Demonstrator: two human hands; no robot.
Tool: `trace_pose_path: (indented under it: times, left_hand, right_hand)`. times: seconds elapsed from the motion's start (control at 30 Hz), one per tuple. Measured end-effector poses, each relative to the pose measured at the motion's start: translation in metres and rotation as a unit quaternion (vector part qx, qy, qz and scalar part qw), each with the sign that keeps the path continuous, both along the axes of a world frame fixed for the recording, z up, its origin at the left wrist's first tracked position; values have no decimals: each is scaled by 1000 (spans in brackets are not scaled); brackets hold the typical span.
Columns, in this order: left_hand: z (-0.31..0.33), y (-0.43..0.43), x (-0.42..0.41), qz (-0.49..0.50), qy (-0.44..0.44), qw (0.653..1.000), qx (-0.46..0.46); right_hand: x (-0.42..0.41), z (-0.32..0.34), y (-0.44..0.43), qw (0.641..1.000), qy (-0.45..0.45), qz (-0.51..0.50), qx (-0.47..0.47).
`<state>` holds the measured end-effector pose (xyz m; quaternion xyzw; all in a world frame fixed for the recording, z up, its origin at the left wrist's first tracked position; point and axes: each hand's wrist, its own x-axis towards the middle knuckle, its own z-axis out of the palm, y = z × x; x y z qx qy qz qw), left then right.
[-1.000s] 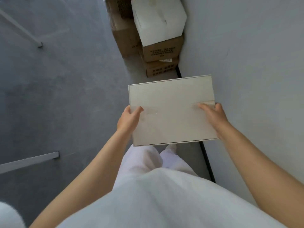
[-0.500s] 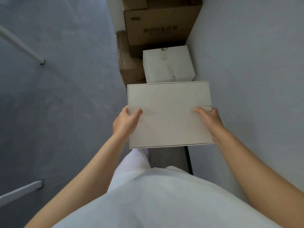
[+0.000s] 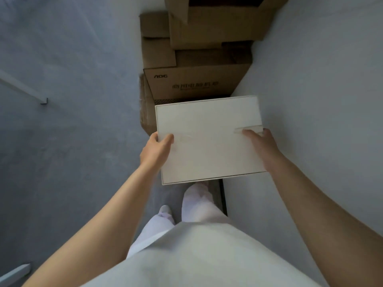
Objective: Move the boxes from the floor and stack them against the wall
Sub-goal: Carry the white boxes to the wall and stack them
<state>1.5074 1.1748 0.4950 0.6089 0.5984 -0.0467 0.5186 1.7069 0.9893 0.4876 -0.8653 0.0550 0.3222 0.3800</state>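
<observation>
Flat box (image 3: 209, 139): plain off-white, thin dark line along the lower and left edges, pale glossy tape strip (image 3: 248, 129) at the right side. Printed carton (image 3: 196, 83): brown cardboard, dark "AOC" logo and dark lettering, dark speckled band beneath. Stacked cartons (image 3: 217, 25) behind: plain brown, no print visible. Floor (image 3: 72, 141): mottled blue-grey. Wall (image 3: 321, 100): plain pale grey-white. Baseboard (image 3: 223, 195): black. Trousers (image 3: 199, 206): white, faint lilac tint. Shirt (image 3: 207, 255): plain light grey-white. Shoe (image 3: 165, 209): white.
</observation>
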Motion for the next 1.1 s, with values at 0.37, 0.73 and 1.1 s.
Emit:
trace_pose_path:
  times: [0.37, 0.73, 1.1]
  left_hand:
    - [-54, 26, 87, 43, 63, 997, 26]
    - [-80, 52, 92, -28, 33, 990, -132]
    - [-51, 70, 80, -263, 27, 964, 39]
  right_hand:
    - [97, -58, 54, 998, 63, 18, -11]
    - [77, -73, 43, 994, 101, 33, 30]
    - [28, -46, 45, 994, 55, 96, 6]
